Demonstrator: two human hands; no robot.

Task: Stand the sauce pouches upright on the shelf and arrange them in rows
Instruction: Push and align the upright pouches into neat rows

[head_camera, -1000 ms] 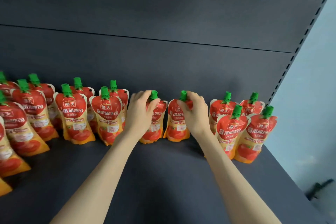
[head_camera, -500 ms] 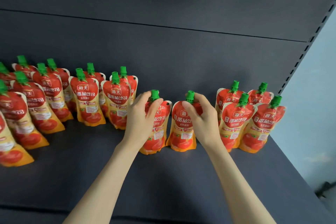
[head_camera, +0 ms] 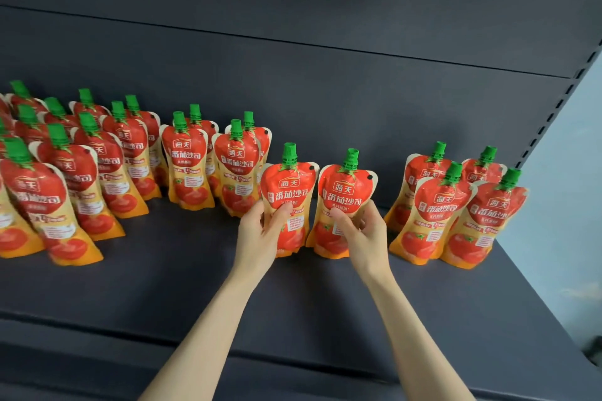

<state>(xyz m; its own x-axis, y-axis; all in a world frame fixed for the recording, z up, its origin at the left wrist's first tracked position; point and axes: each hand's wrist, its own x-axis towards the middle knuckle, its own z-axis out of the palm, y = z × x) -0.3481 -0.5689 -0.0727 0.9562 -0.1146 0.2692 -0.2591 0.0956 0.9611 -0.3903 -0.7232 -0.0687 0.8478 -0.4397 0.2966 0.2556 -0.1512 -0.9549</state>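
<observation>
Two red and orange sauce pouches with green caps stand side by side at the middle of the dark shelf (head_camera: pixel 163 286). My left hand (head_camera: pixel 260 234) grips the left pouch (head_camera: pixel 290 185) by its lower body. My right hand (head_camera: pixel 361 231) grips the right pouch (head_camera: pixel 347 189) the same way. Both pouches are upright and face me. To the left, several more pouches (head_camera: pixel 189 166) stand in rows. A group of several pouches (head_camera: pixel 436 208) stands on the right, with a gap between it and the held pair.
The shelf's dark back panel (head_camera: pixel 325 91) rises behind the pouches. A slotted upright (head_camera: pixel 553 107) runs along the right side, with a pale wall (head_camera: pixel 570 205) beyond. The shelf's front edge (head_camera: pixel 97 329) lies near my forearms.
Both hands slid from the caps down to the pouch bodies. The two pouches came forward, away from the back panel. The view shifted, showing more of the rows on the left.
</observation>
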